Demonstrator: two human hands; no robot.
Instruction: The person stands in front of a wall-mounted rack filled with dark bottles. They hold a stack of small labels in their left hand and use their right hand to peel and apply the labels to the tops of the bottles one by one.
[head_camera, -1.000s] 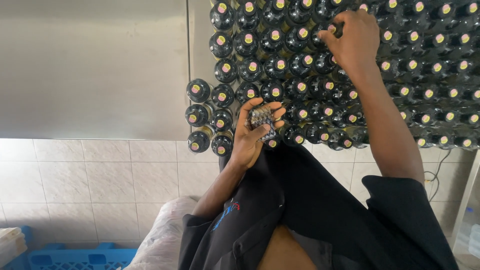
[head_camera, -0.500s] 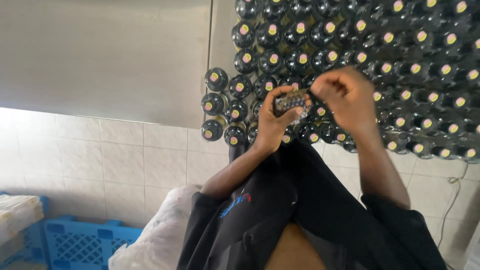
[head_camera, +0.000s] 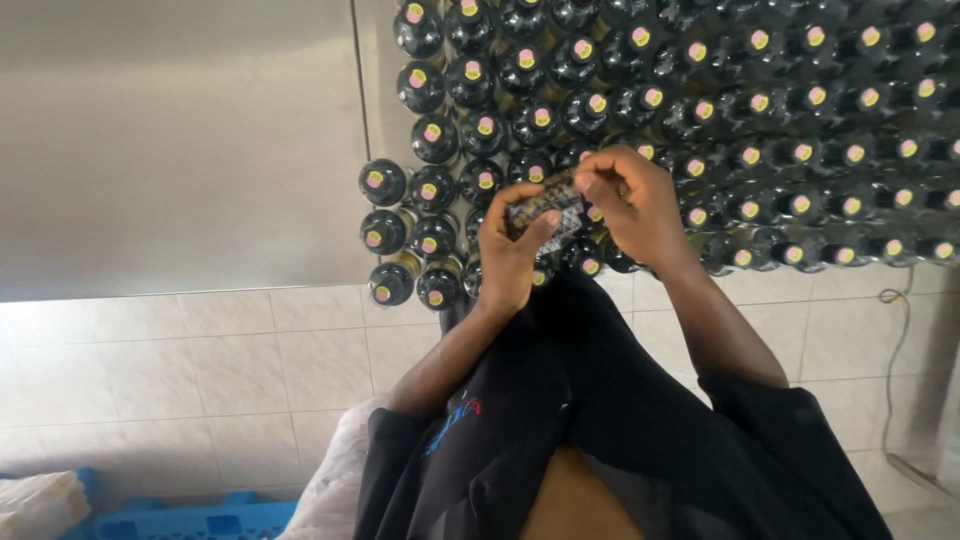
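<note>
The left hand (head_camera: 512, 255) is held over the near edge of the block of dark bottles (head_camera: 700, 110), its fingers clenched around a small stack of patterned, grey and dark flat pieces (head_camera: 543, 212); what the pieces are cannot be told at this size. The thumb lies across the top of the stack and the other fingers wrap it from below.

The right hand (head_camera: 632, 205) is just beside the stack on its right, touching it: thumb and forefinger pinch the upper right corner of the top piece, the remaining fingers curled in.

The bottles stand upright in close rows on a steel table (head_camera: 180, 140), each capped with a small round pink and yellow top. The stack sits above the bottles nearest the person, close to the left end of the block.

Below the bottles, past the table edge, is a pale tiled floor (head_camera: 200, 360). A blue plastic crate (head_camera: 190, 518) and a white bag (head_camera: 335, 480) lie well apart from the bottles, down by the person's black sleeve (head_camera: 440, 440).
</note>
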